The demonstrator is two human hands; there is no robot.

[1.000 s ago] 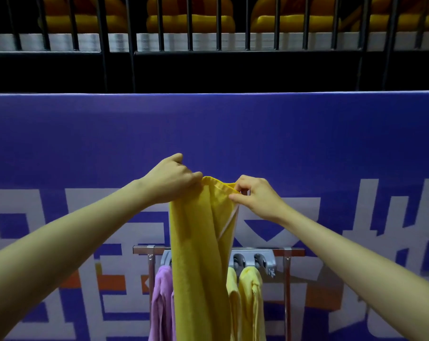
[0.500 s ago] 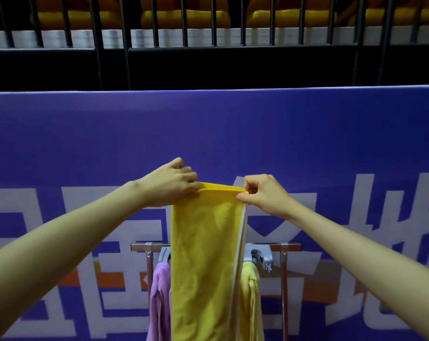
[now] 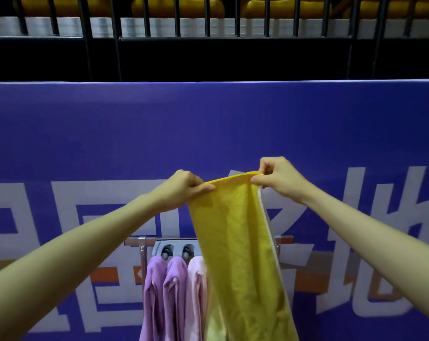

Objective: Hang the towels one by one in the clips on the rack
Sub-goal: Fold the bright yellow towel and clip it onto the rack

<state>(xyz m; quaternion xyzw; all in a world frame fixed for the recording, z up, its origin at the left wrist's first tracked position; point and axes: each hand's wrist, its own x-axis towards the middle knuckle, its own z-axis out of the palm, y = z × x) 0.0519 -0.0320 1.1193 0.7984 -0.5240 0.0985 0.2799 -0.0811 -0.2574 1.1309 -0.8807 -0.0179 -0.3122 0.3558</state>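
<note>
The yellow towel (image 3: 235, 244) has swung to the right since half a second ago: the right hand (image 3: 277, 179) now sits higher and further out, the left hand (image 3: 183, 187) lower, each still pinching a top corner so the edge stretches taut between them. The towel hangs in front of the rack (image 3: 144, 241), uncovering two purple towels (image 3: 165, 291) and a pink towel (image 3: 196, 286) already under the grey clips (image 3: 177, 251). Judging by this, the towel is spread but not yet clipped.
</note>
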